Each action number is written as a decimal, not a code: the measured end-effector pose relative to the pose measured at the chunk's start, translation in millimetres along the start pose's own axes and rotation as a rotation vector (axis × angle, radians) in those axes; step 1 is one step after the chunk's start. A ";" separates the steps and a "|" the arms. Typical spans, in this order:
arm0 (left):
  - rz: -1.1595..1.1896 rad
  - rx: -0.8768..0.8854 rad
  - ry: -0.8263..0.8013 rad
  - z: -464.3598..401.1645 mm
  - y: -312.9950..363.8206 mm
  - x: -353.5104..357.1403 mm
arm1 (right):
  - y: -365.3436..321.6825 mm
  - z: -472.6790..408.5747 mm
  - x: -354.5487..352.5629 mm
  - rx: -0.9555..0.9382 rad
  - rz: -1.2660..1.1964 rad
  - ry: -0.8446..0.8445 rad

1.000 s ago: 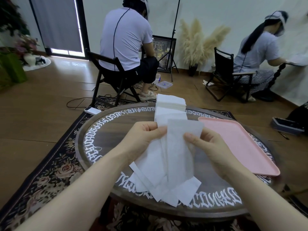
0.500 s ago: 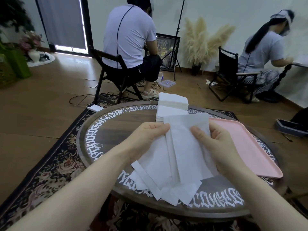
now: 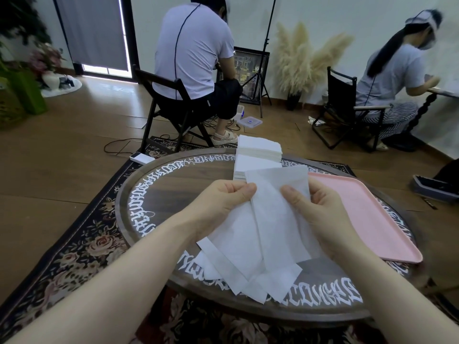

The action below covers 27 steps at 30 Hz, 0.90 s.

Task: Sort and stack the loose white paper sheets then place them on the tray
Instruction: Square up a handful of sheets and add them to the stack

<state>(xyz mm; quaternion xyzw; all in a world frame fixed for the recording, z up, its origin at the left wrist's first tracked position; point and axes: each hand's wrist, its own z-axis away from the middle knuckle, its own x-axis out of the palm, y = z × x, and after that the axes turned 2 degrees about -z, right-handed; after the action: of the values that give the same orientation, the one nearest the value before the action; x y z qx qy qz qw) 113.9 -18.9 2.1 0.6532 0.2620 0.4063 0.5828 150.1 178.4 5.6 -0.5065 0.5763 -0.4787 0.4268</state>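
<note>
The white paper sheets (image 3: 273, 219) look thin, matt and faintly fibrous, almost like tissue, and the stacked pile (image 3: 258, 155) at the far side of the table has the same dull finish. The round table (image 3: 178, 184) is dark wood with a soft sheen and white painted lettering around its rim. To the right, the pink tray (image 3: 372, 219) seems smooth matt plastic; below lies a woven floral rug (image 3: 82, 244) on glossy wooden floorboards (image 3: 62, 150).
</note>
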 end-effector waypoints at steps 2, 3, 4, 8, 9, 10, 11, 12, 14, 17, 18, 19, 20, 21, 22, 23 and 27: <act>0.003 0.003 -0.010 0.0 0.0 0.3 | -0.4 -0.1 -0.3 -0.002 0.003 -0.003; 0.007 0.004 -0.017 0.3 0.0 0.6 | -0.7 0.0 -0.3 -0.004 0.005 -0.006; 0.011 0.005 -0.023 0.3 0.0 0.9 | -1.1 0.2 -0.3 -0.006 0.006 -0.010; 0.023 0.017 -0.039 0.1 -0.1 1.6 | -1.0 0.2 -0.8 -0.006 0.007 -0.016; 0.017 0.018 -0.038 -0.3 -0.2 1.7 | -0.6 -0.1 -0.9 -0.005 0.006 -0.015; 0.014 0.017 -0.037 -0.7 -0.3 1.8 | -0.4 -0.2 -0.8 -0.003 0.003 -0.014; 0.015 0.014 -0.036 -1.1 -0.5 1.7 | -0.4 -0.3 -0.5 0.000 -0.001 -0.013; 0.020 0.012 -0.035 -1.4 -0.8 1.6 | -0.3 -0.2 -0.2 0.002 -0.004 -0.013; 0.024 0.011 -0.027 -1.8 -0.5 1.5 | 0.1 0.7 -0.6 0.005 -0.005 -0.016; -0.005 0.018 -0.001 -2.1 0.3 0.1 | -1.0 1.2 -0.8 -0.012 0.011 0.024; -0.015 0.018 -0.001 -1.8 1.1 -0.5 | -1.9 0.2 -0.7 -0.023 0.017 0.045; -0.025 0.019 -0.009 -1.1 2.0 -0.9 | -3.0 -1.2 -0.7 -0.026 0.014 0.058; -0.037 0.020 -0.022 -0.2 2.9 -1.1 | -3.8 -2.6 -1.4 -0.018 0.006 0.057; -0.055 0.022 -0.034 0.7 3.8 -1.2 | -4.7 -3.7 -2.0 0.000 -0.002 0.042; -0.075 0.023 -0.045 1.7 4.5 -1.3 | -5.1 -4.3 -2.9 0.028 -0.007 0.020; -0.098 0.023 -0.054 2.5 5.2 -1.5 | -5.3 -4.4 -4.1 0.060 -0.016 -0.008; -0.181 0.036 -0.084 5.5 7.7 -3.5 | -4.1 -1.9 -7.5 0.149 -0.160 -0.119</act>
<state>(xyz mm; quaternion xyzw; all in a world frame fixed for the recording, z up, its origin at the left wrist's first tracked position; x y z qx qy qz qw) 115.7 -26.2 8.9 0.6536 0.3023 0.3195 0.6159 149.9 185.9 10.1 -0.5452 0.4705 -0.5219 0.4572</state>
